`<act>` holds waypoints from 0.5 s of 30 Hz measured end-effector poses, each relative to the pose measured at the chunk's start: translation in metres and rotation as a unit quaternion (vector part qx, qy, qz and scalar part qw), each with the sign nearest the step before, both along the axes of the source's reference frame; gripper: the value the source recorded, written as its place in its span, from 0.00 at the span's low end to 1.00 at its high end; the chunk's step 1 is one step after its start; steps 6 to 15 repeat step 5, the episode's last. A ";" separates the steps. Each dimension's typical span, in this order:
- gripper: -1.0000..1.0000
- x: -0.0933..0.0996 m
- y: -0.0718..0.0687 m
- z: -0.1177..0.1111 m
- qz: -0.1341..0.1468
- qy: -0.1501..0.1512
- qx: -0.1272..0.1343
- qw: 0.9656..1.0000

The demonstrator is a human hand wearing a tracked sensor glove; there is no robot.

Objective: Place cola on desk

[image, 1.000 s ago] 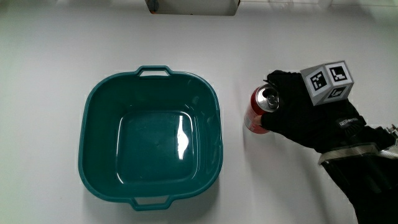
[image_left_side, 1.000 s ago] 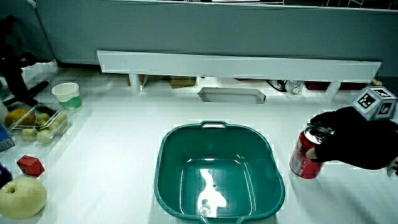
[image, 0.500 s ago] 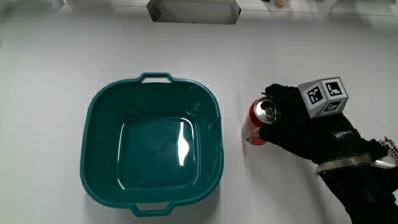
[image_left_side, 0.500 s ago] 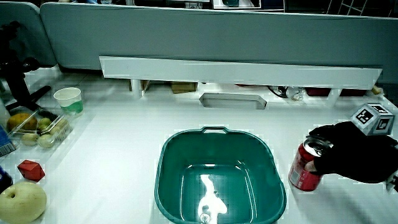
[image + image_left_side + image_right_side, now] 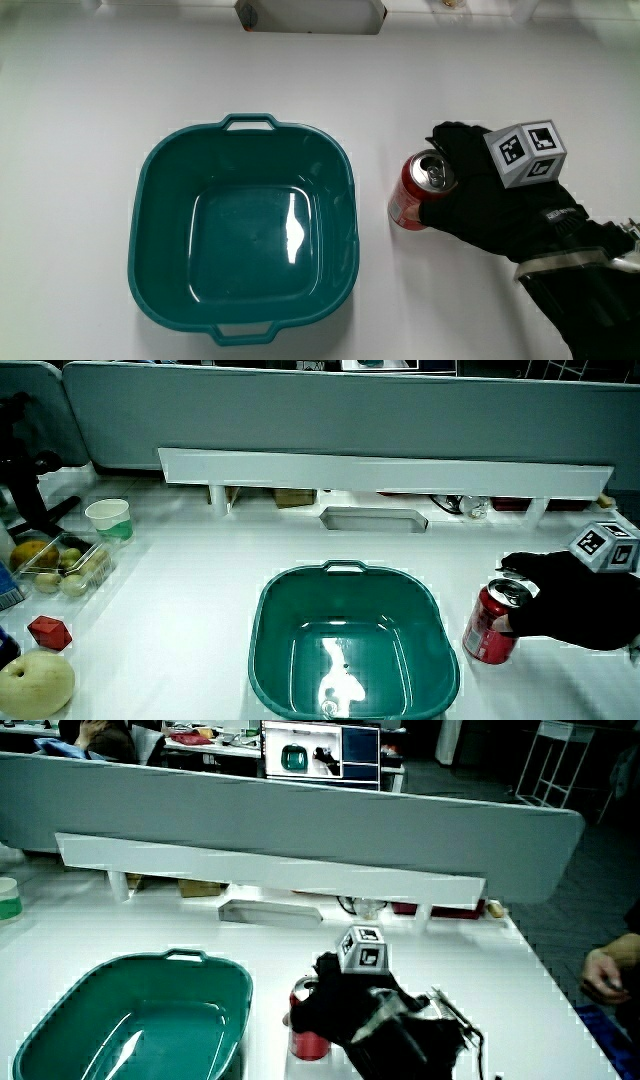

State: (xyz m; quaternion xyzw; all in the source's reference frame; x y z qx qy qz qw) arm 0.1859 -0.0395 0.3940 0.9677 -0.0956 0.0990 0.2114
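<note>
Cola can stands upright on the table, just beside the teal basin, which holds nothing. Hand beside the can, fingers wrapped round its upper part. I judge the placing nearly done: base looks seated. Next move: loosen the fingers, draw the hand clear without tipping the can.

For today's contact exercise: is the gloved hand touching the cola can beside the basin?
Touching. In the main view the hand wraps its fingers against the side of the cola can; in a side view they overlap the can with no gap.
</note>
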 end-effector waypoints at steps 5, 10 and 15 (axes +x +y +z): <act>0.08 0.008 0.007 -0.003 0.013 -0.035 -0.025 0.999; 0.08 0.008 0.007 -0.003 0.013 -0.035 -0.025 0.999; 0.08 0.008 0.007 -0.003 0.013 -0.035 -0.025 0.999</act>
